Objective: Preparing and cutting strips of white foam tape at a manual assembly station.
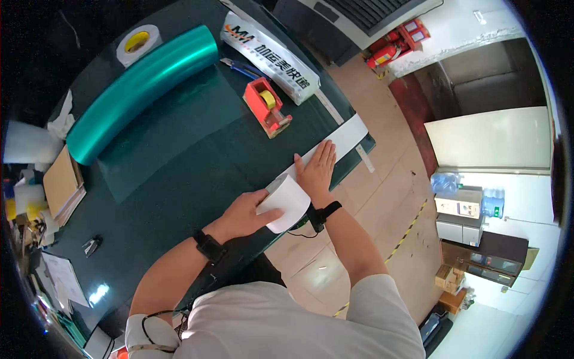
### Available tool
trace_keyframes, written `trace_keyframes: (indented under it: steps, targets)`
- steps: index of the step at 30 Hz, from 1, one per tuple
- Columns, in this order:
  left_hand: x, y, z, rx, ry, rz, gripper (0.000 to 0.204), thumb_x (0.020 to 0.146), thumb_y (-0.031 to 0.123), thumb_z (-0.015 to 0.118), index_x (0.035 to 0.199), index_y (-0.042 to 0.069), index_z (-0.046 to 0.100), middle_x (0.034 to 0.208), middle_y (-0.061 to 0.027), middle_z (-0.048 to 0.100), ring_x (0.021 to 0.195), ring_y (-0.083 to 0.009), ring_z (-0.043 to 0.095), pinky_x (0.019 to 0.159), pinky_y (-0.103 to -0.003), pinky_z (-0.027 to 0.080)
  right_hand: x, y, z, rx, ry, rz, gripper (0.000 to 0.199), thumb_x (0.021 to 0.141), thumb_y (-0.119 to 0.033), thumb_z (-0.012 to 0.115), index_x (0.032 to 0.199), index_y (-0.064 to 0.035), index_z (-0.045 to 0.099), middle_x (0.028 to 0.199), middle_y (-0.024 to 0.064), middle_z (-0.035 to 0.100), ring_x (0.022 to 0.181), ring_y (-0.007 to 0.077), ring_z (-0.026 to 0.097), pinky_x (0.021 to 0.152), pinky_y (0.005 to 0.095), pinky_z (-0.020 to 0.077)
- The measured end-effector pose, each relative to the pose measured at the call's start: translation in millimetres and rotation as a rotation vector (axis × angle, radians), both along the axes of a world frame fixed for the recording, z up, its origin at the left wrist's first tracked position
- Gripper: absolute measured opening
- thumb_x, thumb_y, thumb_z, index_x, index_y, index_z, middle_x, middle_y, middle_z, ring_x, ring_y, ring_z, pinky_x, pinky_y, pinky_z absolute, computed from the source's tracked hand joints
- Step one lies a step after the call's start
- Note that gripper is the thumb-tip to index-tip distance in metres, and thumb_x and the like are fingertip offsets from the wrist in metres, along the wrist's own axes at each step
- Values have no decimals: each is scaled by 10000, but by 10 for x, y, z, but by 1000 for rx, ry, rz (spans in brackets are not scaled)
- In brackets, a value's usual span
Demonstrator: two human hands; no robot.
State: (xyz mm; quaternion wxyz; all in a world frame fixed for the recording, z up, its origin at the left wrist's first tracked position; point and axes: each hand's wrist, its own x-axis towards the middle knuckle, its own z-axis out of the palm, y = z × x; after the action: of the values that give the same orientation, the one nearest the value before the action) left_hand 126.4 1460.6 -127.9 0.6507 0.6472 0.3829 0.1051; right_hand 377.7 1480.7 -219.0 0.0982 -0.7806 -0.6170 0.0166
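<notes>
My left hand (242, 215) grips a white roll (286, 204), thumb on the near side and fingers round its far side. From the roll a flat white strip (348, 136) runs away to the right along the table's edge. On that strip my right hand (317, 169) lies flat, fingers stretched out. A ruler (329, 106) passes beneath the strip, its other end showing beyond the table edge. A red tape dispenser (263, 105) holding a small yellow-cored roll stands just beyond my hands.
On the dark green table (197, 194) lie a large green film roll (146, 90), a white tape roll (139, 45), a blue utility knife (242, 69), a white packaged bundle (269, 54), a stapler (91, 246) and brown folders (63, 182). Red fire extinguishers (385, 55) stand by the wall.
</notes>
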Motion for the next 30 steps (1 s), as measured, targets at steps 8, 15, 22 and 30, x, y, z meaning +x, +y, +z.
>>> trace_keyframes:
  steps: [8, 15, 22, 30]
  targets:
    - [12, 44, -237, 30, -160, -12, 453, 913, 398, 700, 1089, -18, 658, 975, -125, 671, 872, -223, 670, 764, -329, 533, -53, 59, 41, -43, 4, -70, 922, 942, -552, 509, 1478, 142, 225, 1553, 346, 216, 1482, 453, 158, 1214, 510, 102]
    - [72, 21, -181, 59, -241, 90, 421, 895, 407, 703, 948, -9, 675, 871, -191, 686, 813, -318, 675, 744, -365, 525, -164, 93, 65, -47, -68, -100, 939, 936, -572, 495, 1482, 140, 218, 1558, 344, 201, 1488, 448, 144, 1215, 508, 91]
    - [-68, -83, 51, -117, -45, 108, 424, 883, 377, 732, 1023, -20, 684, 881, -149, 719, 794, -230, 703, 720, -341, 549, -211, 95, 94, -86, -94, -128, 926, 943, -571, 473, 1491, 130, 211, 1573, 320, 192, 1498, 423, 125, 1225, 479, 76]
    - [-663, -269, 286, -157, 116, -51, 440, 857, 373, 763, 1040, -20, 689, 912, -130, 726, 811, -185, 705, 730, -328, 552, -194, 101, 106, -95, -110, -131, 911, 947, -545, 487, 1498, 123, 200, 1582, 304, 186, 1505, 401, 118, 1231, 460, 76]
